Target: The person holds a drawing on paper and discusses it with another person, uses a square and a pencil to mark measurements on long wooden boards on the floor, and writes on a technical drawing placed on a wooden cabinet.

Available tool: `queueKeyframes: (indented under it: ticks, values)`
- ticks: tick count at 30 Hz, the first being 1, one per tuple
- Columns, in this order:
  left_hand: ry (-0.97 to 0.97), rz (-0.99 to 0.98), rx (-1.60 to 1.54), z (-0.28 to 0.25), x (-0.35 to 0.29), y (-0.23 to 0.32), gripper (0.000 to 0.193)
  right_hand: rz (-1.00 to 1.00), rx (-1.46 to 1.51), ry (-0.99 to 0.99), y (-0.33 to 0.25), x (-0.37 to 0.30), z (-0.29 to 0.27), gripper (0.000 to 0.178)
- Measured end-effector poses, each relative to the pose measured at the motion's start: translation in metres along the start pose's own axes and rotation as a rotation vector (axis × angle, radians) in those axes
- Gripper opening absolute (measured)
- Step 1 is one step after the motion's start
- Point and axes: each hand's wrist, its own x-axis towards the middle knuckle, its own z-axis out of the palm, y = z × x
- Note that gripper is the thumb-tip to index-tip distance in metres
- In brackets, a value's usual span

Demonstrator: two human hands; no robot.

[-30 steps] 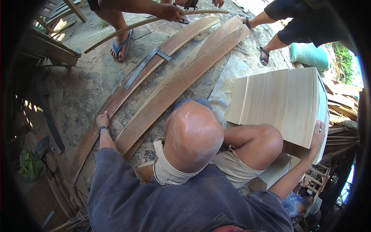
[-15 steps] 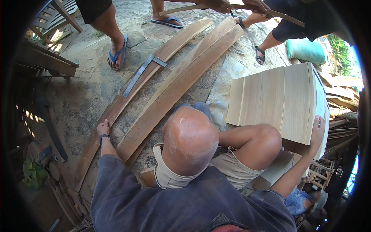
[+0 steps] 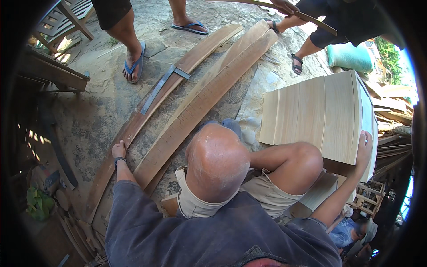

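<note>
My left hand (image 3: 119, 150) grips the edge of a long curved brown plank (image 3: 130, 127) on the ground at my left. Farther up that plank lies a metal carpenter's square (image 3: 158, 90), its short arm across the plank's width. Right of it, a thicker curved board (image 3: 207, 91) lies alongside a paler one (image 3: 231, 55). My right hand (image 3: 364, 144) rests on the edge of a pale wooden cabinet (image 3: 311, 111) with a slatted face, fingers stretched out along its side. Nothing is held in that hand.
Sandalled feet (image 3: 133, 62) of other people stand beyond the boards. At the top right, a person's hand (image 3: 286, 6) holds a thin curved wooden strip (image 3: 307, 17). A green sack (image 3: 351, 58) and stacked wood (image 3: 393, 118) lie right; a slatted bench (image 3: 66, 20) stands far left.
The thin strip held by another person has shifted up and its angle has steepened; only one of that person's hands shows now. My hands, the square and the boards keep their places.
</note>
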Motion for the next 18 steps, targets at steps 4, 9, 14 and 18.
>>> queueKeyframes:
  ticks: [4, 9, 14, 18]
  values:
    - [0.008, 0.016, 0.03, 0.0, 0.004, -0.002, 0.057, -0.039, -0.015, 0.013, 0.002, 0.002, 0.0, 0.044]
    - [-0.035, 0.027, 0.07, 0.006, 0.005, 0.008, 0.059, -0.035, -0.051, 0.051, 0.0, -0.001, -0.004, 0.043]
    - [-0.084, 0.044, 0.132, -0.005, 0.011, 0.002, 0.059, -0.043, -0.019, 0.027, -0.003, 0.0, 0.001, 0.044]
    - [-0.057, 0.045, 0.075, -0.003, 0.003, 0.007, 0.058, -0.007, -0.054, 0.044, -0.005, -0.004, 0.0, 0.044]
